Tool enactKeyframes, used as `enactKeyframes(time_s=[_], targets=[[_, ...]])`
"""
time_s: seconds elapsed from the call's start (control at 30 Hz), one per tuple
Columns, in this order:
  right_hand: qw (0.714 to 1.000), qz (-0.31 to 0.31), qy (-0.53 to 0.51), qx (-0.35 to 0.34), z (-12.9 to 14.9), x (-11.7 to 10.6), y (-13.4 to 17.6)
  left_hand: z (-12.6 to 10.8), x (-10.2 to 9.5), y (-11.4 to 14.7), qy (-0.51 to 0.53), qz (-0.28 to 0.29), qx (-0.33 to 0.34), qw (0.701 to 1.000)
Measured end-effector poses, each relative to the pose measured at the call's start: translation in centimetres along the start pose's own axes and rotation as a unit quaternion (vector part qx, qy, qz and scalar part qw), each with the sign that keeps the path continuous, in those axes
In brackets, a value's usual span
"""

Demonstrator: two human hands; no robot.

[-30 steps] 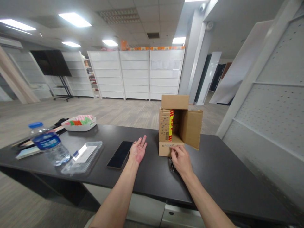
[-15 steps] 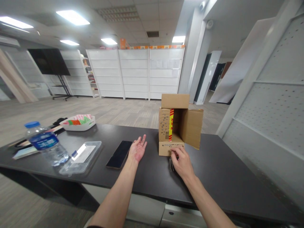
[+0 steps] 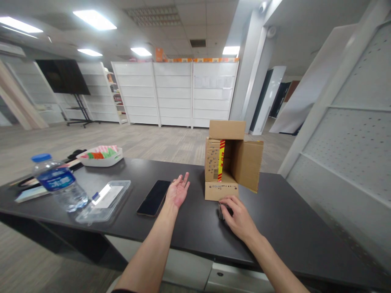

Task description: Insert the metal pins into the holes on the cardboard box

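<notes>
My left hand (image 3: 177, 191) lies palm up on the dark table beside a black phone (image 3: 154, 198), its fingers spread and nothing in it. My right hand (image 3: 240, 217) is curled over a small bunch of thin metal pins (image 3: 219, 211), like nails or screws, its thumb and fingertips bent round them. How many are between the fingers is hidden. Just beyond stands an open cardboard box (image 3: 213, 162), mouth towards me, with yellow-and-red tape on its side. Small holes and grey dots mark its left panel and the lower front flap (image 3: 220, 192).
To the left are a clear plastic case (image 3: 117, 197), a water bottle (image 3: 59, 183) with a blue cap and a white basket (image 3: 102, 161) holding coloured packets. A perforated white panel (image 3: 360, 134) rises on the right. White shelving (image 3: 171, 93) lines the far side.
My right hand has drawn back and down from the box's lower flap to the metal pins on the table. My left hand has stayed in place.
</notes>
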State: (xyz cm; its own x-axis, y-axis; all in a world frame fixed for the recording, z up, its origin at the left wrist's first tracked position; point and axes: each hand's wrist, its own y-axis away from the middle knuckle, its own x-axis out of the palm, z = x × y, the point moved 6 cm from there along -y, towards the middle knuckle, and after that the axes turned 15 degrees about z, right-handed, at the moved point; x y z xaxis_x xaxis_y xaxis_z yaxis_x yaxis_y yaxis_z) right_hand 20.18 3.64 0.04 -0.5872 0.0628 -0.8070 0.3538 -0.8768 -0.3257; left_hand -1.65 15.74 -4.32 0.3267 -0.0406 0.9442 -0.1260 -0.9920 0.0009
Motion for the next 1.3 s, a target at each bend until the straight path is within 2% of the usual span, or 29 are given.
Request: enactKeyframes(time_s=[0.17, 0.4, 0.8, 1.3], targets=[[1.000, -0.027, -0.003, 0.005, -0.1, -0.1, 0.4, 0.1, 0.2, 0.1, -0.021, 0.017, 0.002, 1.000], [0.999, -0.015, 0.050, 0.015, 0.3, 0.4, 0.4, 0.2, 0.3, -0.1, -0.075, 0.053, 0.019, 0.996], [0.997, 0.004, 0.082, 0.005, 0.5, 0.8, 0.2, 0.3, 0.3, -0.1, -0.084, 0.038, 0.033, 0.995], [0.992, 0.041, 0.113, 0.022, 0.9, 0.7, 0.1, 0.3, 0.3, -0.1, -0.085, 0.048, 0.026, 0.995]])
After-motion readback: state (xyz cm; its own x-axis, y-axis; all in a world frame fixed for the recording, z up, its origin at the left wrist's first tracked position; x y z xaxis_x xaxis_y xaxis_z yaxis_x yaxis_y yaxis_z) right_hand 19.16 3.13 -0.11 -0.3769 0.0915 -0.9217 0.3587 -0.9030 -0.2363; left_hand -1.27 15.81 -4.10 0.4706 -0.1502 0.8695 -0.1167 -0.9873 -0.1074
